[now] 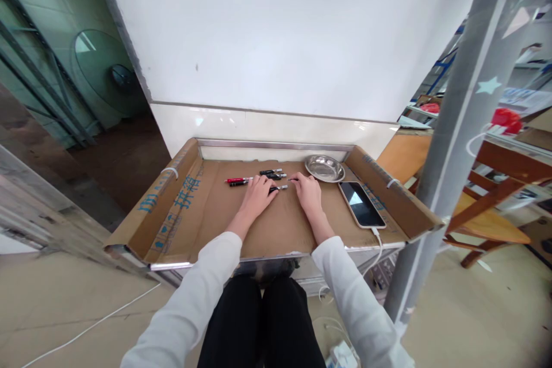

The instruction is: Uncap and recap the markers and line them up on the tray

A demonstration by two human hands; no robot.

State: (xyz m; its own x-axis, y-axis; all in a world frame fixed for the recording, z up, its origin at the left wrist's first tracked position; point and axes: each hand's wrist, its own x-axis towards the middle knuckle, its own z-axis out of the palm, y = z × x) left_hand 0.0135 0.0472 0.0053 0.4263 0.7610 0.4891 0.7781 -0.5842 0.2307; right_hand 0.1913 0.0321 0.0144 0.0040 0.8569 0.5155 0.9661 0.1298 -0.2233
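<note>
Both my hands rest on a cardboard-lined tray (181,213) in front of me. My left hand (257,195) lies palm down with its fingers over a black pen (279,188). Just beyond it lie a red pen (236,180), a black pen (238,184) and two more black pens (272,173). My right hand (307,190) lies beside the left, fingers curled, its fingertips pinching a thin pen part (294,179) that I cannot make out.
A round steel dish (325,168) stands at the tray's back right. A phone (361,204) on a white cable lies along the right side. A grey post (448,144) rises to the right, with wooden furniture behind it. A white wall backs the tray.
</note>
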